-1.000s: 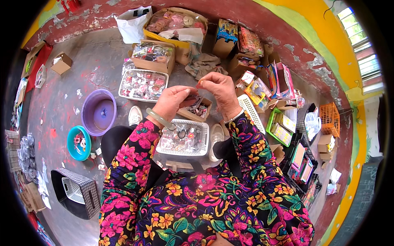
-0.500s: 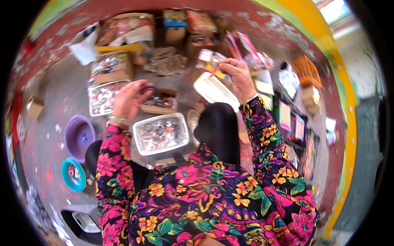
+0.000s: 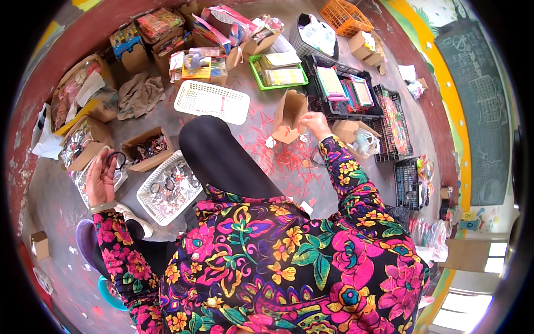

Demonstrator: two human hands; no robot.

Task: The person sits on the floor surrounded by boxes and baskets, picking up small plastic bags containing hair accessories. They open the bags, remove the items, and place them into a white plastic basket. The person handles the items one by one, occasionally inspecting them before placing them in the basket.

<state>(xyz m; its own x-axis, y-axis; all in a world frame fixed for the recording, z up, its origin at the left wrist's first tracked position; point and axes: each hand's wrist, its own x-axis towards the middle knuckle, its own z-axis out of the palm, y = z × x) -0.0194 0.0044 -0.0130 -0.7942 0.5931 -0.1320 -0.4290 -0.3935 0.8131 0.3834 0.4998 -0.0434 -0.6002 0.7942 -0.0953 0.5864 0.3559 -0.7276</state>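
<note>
left hand [image 3: 102,177] curls shut around dark loop-shaped hair bands [image 3: 115,160]; right hand [image 3: 315,123] pinches the open brown cardboard box [image 3: 289,115] rim. best steady that box upright first.

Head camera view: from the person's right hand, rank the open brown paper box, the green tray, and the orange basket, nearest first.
From the right hand:
1. Open brown paper box, just to its left, about touching.
2. Green tray, farther up the floor and to the left.
3. Orange basket, farthest, near the wall at the top.
</note>
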